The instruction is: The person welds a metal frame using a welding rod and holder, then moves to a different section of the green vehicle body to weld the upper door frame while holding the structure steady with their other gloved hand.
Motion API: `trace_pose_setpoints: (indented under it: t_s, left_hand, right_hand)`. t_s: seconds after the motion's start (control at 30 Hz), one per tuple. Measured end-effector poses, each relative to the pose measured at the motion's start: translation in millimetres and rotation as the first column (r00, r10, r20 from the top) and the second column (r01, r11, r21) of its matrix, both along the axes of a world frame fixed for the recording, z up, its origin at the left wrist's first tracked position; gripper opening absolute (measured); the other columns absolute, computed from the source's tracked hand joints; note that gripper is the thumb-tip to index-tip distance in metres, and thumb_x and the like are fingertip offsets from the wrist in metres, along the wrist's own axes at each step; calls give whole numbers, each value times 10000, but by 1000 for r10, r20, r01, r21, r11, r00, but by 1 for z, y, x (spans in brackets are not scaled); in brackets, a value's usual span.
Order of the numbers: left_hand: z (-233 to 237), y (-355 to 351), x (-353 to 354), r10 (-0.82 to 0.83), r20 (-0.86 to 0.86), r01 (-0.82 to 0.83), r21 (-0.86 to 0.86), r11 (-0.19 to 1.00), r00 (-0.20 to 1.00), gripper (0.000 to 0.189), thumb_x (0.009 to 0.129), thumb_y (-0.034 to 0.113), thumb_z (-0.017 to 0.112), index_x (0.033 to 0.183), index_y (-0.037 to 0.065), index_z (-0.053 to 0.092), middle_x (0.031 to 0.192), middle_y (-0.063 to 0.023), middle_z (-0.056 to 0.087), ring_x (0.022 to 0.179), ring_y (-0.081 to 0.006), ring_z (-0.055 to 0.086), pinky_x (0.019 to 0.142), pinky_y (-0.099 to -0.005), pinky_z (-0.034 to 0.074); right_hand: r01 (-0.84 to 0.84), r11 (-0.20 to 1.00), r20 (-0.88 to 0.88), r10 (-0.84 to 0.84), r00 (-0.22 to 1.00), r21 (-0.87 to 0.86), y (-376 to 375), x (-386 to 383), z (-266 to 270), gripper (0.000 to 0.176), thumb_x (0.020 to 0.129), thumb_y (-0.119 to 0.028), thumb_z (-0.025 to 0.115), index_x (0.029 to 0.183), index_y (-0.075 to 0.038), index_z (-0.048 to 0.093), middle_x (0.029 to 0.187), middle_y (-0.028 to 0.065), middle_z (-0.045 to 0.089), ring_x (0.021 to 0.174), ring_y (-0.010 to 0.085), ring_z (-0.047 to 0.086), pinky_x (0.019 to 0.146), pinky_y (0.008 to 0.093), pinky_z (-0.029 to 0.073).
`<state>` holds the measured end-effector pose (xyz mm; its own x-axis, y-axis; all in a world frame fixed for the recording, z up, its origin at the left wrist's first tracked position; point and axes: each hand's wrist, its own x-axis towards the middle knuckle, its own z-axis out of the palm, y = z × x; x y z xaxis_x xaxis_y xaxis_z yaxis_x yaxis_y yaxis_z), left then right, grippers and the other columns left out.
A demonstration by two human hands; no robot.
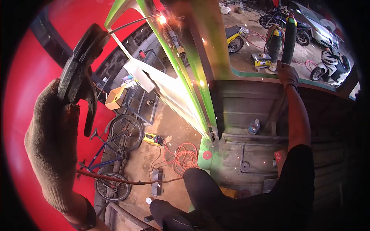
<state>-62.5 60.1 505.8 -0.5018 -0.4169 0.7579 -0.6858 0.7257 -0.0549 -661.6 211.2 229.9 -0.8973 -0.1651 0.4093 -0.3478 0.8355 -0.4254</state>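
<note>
In a knit glove, my left hand (52, 127) is wrapped round a dark welding electrode holder (83, 61) at the left. A thin electrode (133, 24) runs from the holder's jaws to a bright arc (162, 19) on the green metal frame (175, 63), with sparks falling around. A reddish cable (127, 181) hangs below the glove. My right hand (288, 75), on an outstretched arm, is closed over the green-edged sill (260, 75) of an opening at the right.
Below are a bicycle (111, 154), a yellow machine (153, 139), coiled orange cable (185, 156) and a cardboard box (115, 98). Beyond the opening stand gas cylinders (290, 40), a white scooter (331, 69) and motorcycles. A bottle (254, 126) is inside the sill.
</note>
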Motion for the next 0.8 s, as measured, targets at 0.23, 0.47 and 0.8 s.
trace_pose_setpoints:
  t_s: [0.23,0.47,0.8]
  left_hand:
    - [-2,-3,-2,-7,58,14,-120,993,998,451,895,9,716,1326,112,628,927,-126,746,800,-233,738,733,-338,560]
    - [-3,-6,-6,15,53,-10,-98,995,998,422,909,33,702,1320,100,631,930,-126,739,793,-209,723,741,-333,555]
    - [-3,-13,-1,-129,114,143,-126,982,985,332,1037,98,607,1367,56,608,923,-73,709,723,-98,584,656,-278,488]
  right_hand:
    - [15,1000,6,-15,1000,1,0,1,0,599,992,-612,448,1001,-127,801,1002,212,741,999,405,708,889,502,534]
    - [11,1000,3,-11,1000,3,0,4,2,606,995,-606,443,996,-115,799,1002,212,741,999,405,707,893,501,533]
    - [23,1000,35,-23,999,18,0,14,11,592,1005,-584,444,1056,-107,791,1058,214,739,1050,403,697,937,496,522]
